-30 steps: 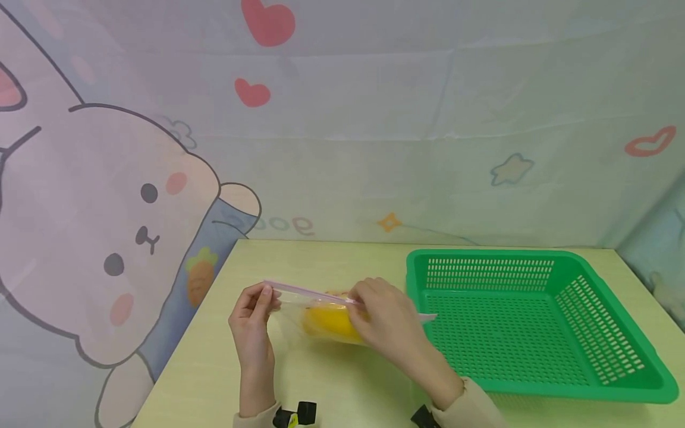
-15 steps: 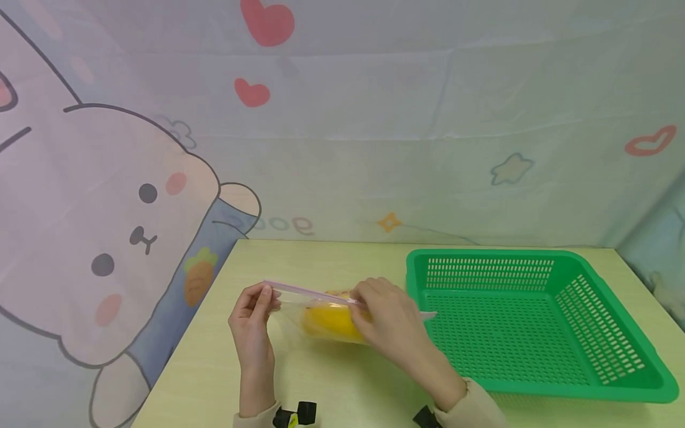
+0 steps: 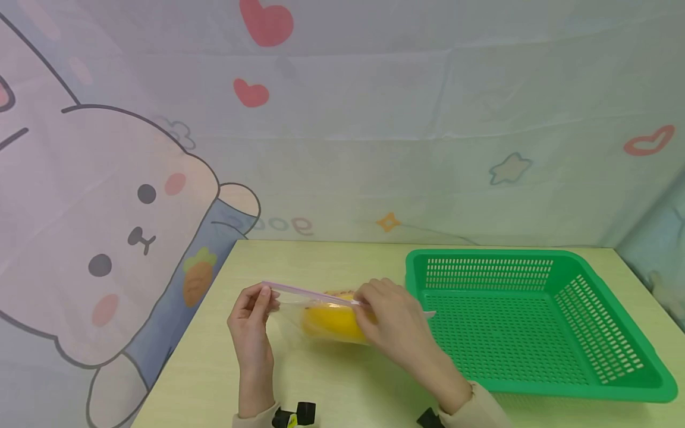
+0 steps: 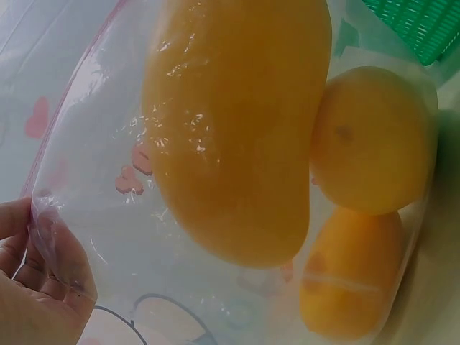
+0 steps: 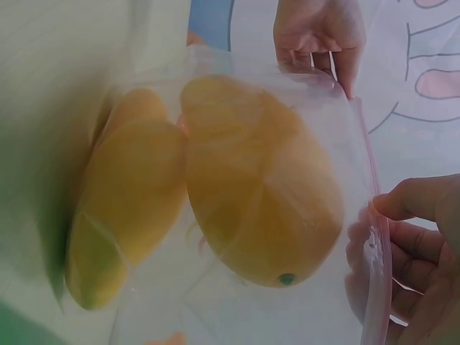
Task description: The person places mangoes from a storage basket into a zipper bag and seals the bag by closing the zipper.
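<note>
A clear zip-lock bag (image 5: 237,309) with a pink zip strip (image 3: 305,292) hangs between my hands, low over the table. Inside it, the left wrist view shows a large yellow mango (image 4: 237,129) and two smaller-looking yellow mangoes, one round-ended (image 4: 374,144), one below it (image 4: 352,277). My left hand (image 3: 251,333) pinches the strip's left end between thumb and fingers. Farther right, my right hand (image 3: 396,327) pinches the strip with the thumb on one side and fingers behind; the strip's free end sticks out past it. The right hand covers part of the bag in the head view.
A green plastic basket (image 3: 567,389) with slotted walls stands at the right of the pale wooden table (image 3: 198,386), close beside my right hand. A printed cloth (image 3: 348,148) with a rabbit and hearts hangs behind the table and down its left side.
My right hand has slid slightly to the right along the zip strip, so a shorter end sticks out beyond it. The left hand keeps its pinch in nearly the same place.
</note>
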`<state>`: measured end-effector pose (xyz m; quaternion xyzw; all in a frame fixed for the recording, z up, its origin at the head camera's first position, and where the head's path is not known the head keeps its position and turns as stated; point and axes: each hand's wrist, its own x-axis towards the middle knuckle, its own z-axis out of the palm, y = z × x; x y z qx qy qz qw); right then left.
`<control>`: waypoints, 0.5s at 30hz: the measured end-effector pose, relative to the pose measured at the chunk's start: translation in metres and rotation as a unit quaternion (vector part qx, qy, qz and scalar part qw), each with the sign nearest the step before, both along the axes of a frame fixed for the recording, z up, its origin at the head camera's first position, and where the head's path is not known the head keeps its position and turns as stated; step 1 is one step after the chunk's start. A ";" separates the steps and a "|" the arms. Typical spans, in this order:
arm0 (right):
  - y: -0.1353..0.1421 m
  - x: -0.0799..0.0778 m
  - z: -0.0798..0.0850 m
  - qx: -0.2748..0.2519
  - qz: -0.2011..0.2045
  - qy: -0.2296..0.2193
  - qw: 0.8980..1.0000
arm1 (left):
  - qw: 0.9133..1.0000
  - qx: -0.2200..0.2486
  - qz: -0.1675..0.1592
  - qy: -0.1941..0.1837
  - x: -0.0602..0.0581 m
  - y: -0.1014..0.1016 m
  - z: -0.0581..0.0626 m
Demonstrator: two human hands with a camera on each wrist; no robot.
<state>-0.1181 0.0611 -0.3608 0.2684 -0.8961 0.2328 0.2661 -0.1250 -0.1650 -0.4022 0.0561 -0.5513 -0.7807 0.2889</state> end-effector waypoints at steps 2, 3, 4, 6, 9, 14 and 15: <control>0.001 0.000 0.000 0.000 0.003 0.003 1.000 | 1.000 0.000 0.001 -0.001 0.000 0.000 0.000; 0.002 0.000 -0.001 0.000 0.004 0.004 1.000 | 1.000 0.000 0.001 -0.001 0.000 0.000 0.000; 0.002 0.000 -0.001 0.000 0.004 0.005 1.000 | 1.000 0.000 0.001 -0.001 0.001 0.000 0.000; 0.003 0.000 -0.001 0.001 0.004 0.005 1.000 | 1.000 -0.001 0.001 0.000 0.001 -0.001 0.000; 0.005 0.000 -0.001 0.002 0.005 0.005 1.000 | 1.000 -0.002 0.001 0.001 0.001 -0.001 0.000; 0.007 0.001 -0.002 0.002 0.006 0.011 1.000 | 1.000 -0.003 0.000 0.003 0.001 0.000 0.000; 0.008 0.001 -0.002 0.001 0.007 0.013 1.000 | 1.000 -0.003 0.000 0.003 0.001 0.000 0.000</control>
